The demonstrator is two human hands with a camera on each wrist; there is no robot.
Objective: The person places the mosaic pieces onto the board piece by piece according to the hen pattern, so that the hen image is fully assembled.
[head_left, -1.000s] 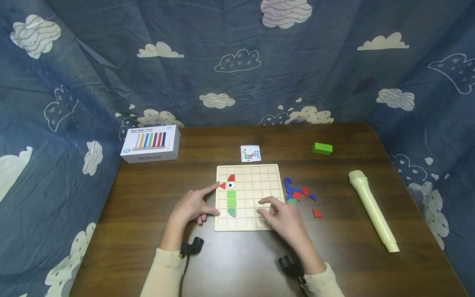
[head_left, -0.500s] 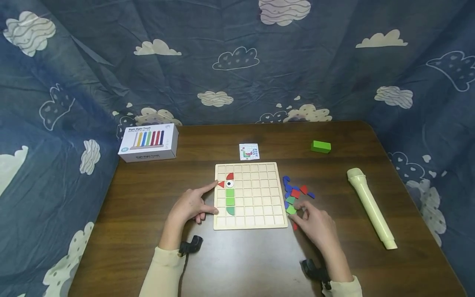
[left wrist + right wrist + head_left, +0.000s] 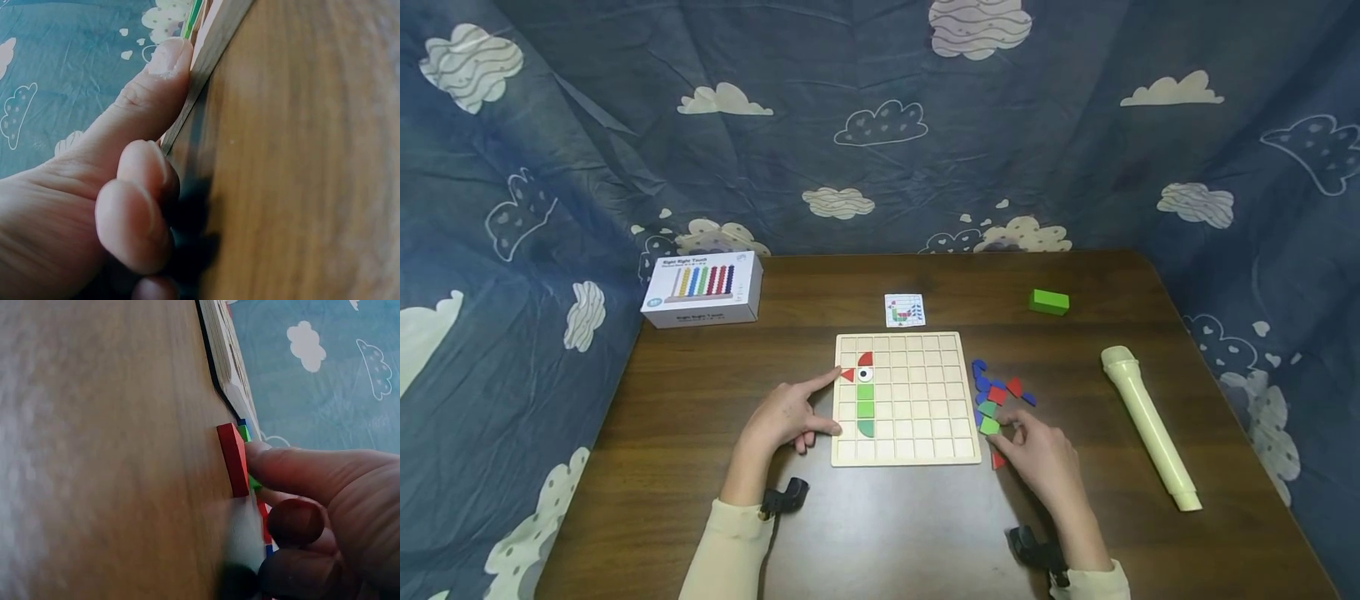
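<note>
The brown wooden table (image 3: 880,533) sits inside a blue cloud-print cloth backdrop (image 3: 880,125), and near its middle lies the pale wooden grid board (image 3: 917,400), the largest thing I am working at. Off to my right rests a long cream plastic tube (image 3: 1150,429), and at the far left corner a white abacus box (image 3: 702,289); both are well apart from my hands. My left hand (image 3: 786,417) lies against the board's left edge, forefinger stretched along it and thumb (image 3: 147,103) pressed to its side, the other fingers curled under and holding nothing, as I judge to keep the board from sliding. Beyond the board lie a small pattern card (image 3: 905,310) and a green block (image 3: 1049,302). My right hand (image 3: 1037,454) rests on the table just beside the board's right edge, at the near end of the loose pile of blue, red and green pieces (image 3: 1000,392). Its fingertips touch a small green piece (image 3: 989,425); whether they have closed on it I cannot tell. A red piece (image 3: 234,459) lies flat on the table just beside that hand. On the board's left columns already sit a red beak and crest, an eye tile and three placed green pieces (image 3: 866,408).
</note>
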